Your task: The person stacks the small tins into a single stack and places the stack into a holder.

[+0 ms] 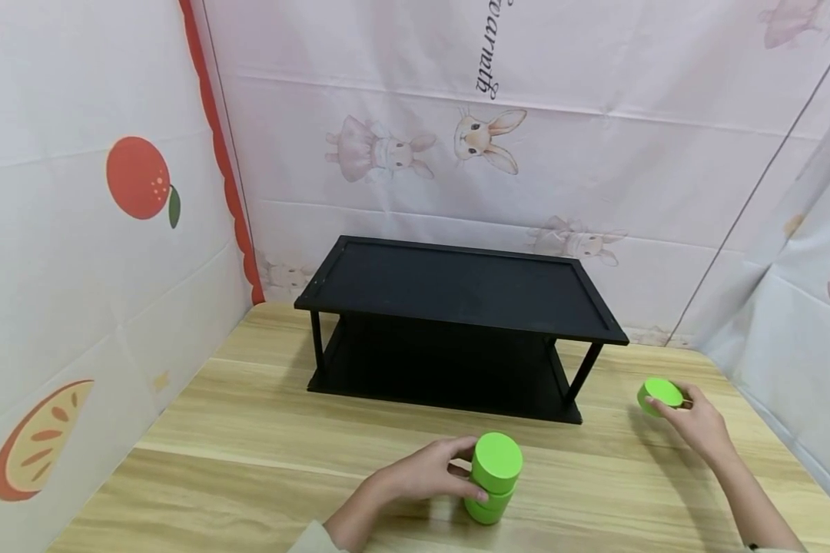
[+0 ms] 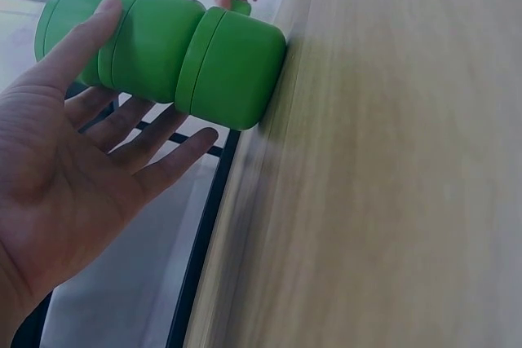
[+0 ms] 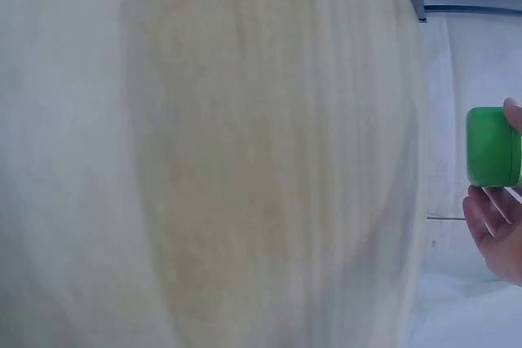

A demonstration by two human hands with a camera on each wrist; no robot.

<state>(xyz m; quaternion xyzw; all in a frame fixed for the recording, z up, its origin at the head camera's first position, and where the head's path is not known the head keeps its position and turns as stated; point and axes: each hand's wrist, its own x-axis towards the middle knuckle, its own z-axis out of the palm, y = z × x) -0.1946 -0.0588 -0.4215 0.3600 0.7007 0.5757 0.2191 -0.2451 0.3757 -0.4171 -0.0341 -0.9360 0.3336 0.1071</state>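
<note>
Three squat green round canisters [image 1: 497,461] with lids stand stacked on the table near its front. My left hand [image 1: 432,470] holds this stack from the left, thumb on the near side and fingers on the far side. In the left wrist view, the thumb lies across the upper canisters [image 2: 155,42], and the lower fingers spread beside the stack. Farther right, my right hand [image 1: 698,422] grips a single green canister [image 1: 660,395] between thumb and fingers. In the right wrist view this canister [image 3: 491,148] appears raised off the table, with part of the hand cut off by the frame.
A black two-tier rack [image 1: 456,284] stands at the back of the wooden table [image 1: 249,461], its front right post [image 1: 584,372] between the two hands. Printed cloth [image 1: 415,153] hangs behind it and along both sides.
</note>
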